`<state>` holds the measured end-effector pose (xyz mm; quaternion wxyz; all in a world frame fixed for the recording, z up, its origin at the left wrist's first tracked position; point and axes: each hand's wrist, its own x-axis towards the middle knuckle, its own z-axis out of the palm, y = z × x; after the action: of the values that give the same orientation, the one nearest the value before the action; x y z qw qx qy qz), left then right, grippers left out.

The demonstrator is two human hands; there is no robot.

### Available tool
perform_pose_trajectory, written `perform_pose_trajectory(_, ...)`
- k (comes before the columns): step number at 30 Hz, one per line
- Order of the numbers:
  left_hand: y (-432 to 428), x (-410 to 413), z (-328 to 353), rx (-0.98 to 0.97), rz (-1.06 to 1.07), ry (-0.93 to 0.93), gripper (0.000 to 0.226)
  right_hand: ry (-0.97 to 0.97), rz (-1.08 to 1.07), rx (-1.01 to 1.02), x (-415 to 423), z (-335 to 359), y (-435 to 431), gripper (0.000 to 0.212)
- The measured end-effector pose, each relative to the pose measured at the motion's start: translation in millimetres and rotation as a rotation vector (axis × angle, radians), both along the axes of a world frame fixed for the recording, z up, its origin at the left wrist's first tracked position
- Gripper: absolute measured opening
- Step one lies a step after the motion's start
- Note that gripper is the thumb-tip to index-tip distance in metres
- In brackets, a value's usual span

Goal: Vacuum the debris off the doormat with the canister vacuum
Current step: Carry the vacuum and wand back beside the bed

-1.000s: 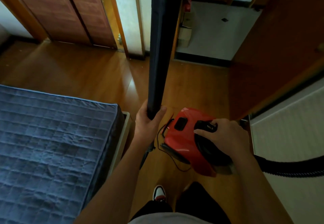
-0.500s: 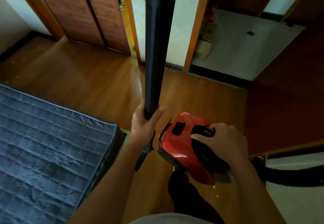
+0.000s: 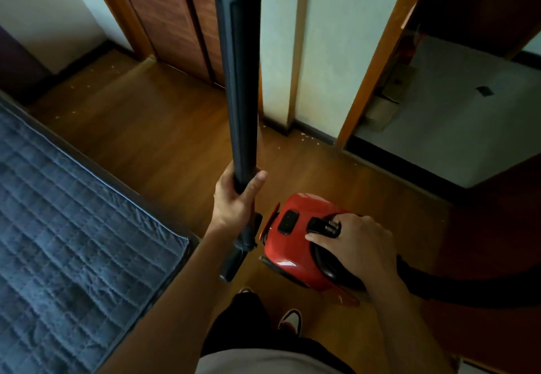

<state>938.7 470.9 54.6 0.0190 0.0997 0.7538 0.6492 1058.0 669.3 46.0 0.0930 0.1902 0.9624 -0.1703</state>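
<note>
Beside the bed, the left grip is holding the black wand, which is standing nearly upright, its top cut off by the frame and its foot partly hidden behind the wrist. The right grip is clasping the handle atop the red canister vacuum, near the wand's foot. Its hose is running off the right edge.

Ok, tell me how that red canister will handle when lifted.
The red canister looks rigid and probably light: the right hand alone grips its handle. The hose trailing right may tug it sideways, so expect some swing.
</note>
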Motion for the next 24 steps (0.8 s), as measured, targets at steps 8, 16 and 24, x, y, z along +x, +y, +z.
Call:
perform_pose_trajectory(8,-3.2,-93.2,-7.2,0.017,0.041,-0.003,0.029,-0.050,0.066,0.025,-109.6,-2.4,9.4,0.061)
perform_pose_trajectory(16,-28.7,-247.0,-14.4,0.079,0.077,0.015,0.035,-0.087,0.131,0.118,-271.9,2.1,-10.6,0.062)
perform_pose_trajectory(24,-69.8,-380.2,-6.1,0.091,0.129,0.024,0.014,-0.027,0.225,0.125,-433.8,22.7,-48.7,0.060)
